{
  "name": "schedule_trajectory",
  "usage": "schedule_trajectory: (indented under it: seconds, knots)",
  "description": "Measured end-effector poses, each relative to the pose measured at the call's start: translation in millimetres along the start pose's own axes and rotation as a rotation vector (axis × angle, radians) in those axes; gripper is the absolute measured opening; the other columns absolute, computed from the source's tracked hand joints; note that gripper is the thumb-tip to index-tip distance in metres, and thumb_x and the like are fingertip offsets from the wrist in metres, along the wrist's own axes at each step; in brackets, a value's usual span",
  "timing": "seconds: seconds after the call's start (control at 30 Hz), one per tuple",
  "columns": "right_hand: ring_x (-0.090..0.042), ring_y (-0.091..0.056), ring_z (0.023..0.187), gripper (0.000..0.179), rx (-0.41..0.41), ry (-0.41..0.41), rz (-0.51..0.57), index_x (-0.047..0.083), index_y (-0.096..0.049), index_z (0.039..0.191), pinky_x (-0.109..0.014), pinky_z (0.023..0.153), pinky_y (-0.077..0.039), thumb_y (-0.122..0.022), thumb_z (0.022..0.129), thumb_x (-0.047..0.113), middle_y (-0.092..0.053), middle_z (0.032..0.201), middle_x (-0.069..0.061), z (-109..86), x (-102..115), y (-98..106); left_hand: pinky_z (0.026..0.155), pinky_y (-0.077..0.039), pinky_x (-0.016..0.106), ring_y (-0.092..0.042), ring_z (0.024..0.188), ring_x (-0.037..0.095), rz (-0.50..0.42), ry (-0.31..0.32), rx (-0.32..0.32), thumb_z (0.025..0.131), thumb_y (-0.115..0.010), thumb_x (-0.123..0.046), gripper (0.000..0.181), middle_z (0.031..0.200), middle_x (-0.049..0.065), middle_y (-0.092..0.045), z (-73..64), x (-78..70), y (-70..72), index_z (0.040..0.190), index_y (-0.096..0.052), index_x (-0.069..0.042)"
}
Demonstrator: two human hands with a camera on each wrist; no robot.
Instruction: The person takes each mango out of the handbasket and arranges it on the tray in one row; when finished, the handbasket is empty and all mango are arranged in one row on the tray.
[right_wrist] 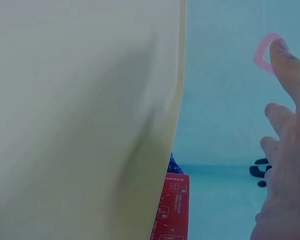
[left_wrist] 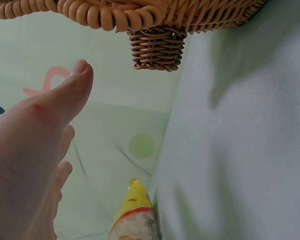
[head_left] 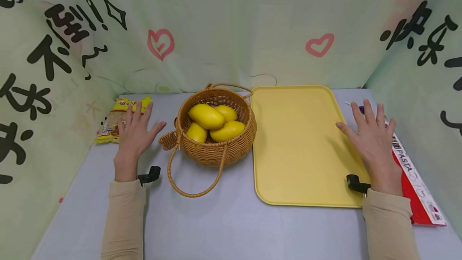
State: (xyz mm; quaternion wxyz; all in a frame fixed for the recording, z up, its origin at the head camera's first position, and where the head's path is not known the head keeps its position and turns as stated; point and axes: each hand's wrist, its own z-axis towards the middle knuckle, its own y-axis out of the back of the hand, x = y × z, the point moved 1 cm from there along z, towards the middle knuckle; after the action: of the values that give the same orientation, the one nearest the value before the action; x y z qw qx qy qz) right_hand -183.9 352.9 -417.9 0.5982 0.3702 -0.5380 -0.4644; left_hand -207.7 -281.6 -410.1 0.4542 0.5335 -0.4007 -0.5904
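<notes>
My left hand (head_left: pixel 135 137) is held above the table with fingers spread and nothing in it, between a yellow snack bag (head_left: pixel 112 125) and a wicker basket (head_left: pixel 202 153). Several yellow mangoes (head_left: pixel 206 116) lie in the basket, whose rope handle droops forward onto the table. Over the right edge of a yellow tray (head_left: pixel 288 151) hovers my right hand (head_left: pixel 375 147), its fingers spread and holding nothing. In the right wrist view its shadow falls on the tray (right_wrist: pixel 90 100). Partly behind that hand and forearm lies a red and white pasta box (head_left: pixel 415 187).
A small dark purple item (head_left: pixel 362 109) sits behind the right hand, mostly hidden. Printed cloth walls (head_left: pixel 238 31) close off the back and both sides of the table (head_left: pixel 216 228).
</notes>
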Motion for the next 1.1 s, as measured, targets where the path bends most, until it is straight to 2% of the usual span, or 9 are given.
schedule_trajectory:
  seconds: [0.6,0.83,1.1]
  knots:
    - [-0.035,0.026,0.151,0.083,-0.012,0.032,0.000,0.024,-0.003,0.161,-0.071,0.112,0.019,-0.033,0.098,0.067,0.015,0.167,-0.004,2.2,9.2,14.1,0.116,0.001,0.073,0.005,0.155,0.038,-0.030,-0.011,-0.030,0.092,-0.034,-0.078,0.087,0.169,0.010,-0.002,6.2,-0.3,6.6,0.161,-0.009,-0.031]
    - [-0.036,0.023,0.152,0.082,-0.055,0.059,0.023,0.025,-0.004,0.162,-0.071,0.112,0.017,-0.036,0.098,0.066,0.012,0.168,-0.004,-1.1,19.9,24.9,0.115,-0.002,0.074,0.000,0.155,0.039,-0.054,-0.035,-0.053,0.094,-0.037,-0.074,0.086,0.169,0.009,-0.006,4.9,-4.4,9.9,0.161,-0.012,-0.028]
    - [-0.034,0.019,0.154,0.080,-0.117,0.131,0.056,0.026,-0.009,0.162,-0.069,0.114,0.019,-0.040,0.098,0.063,0.007,0.169,-0.002,-0.9,43.5,38.6,0.114,-0.002,0.075,0.001,0.155,0.037,-0.174,-0.083,-0.092,0.096,-0.046,-0.065,0.080,0.168,0.010,-0.011,-1.2,-12.6,19.8,0.161,-0.016,-0.029]
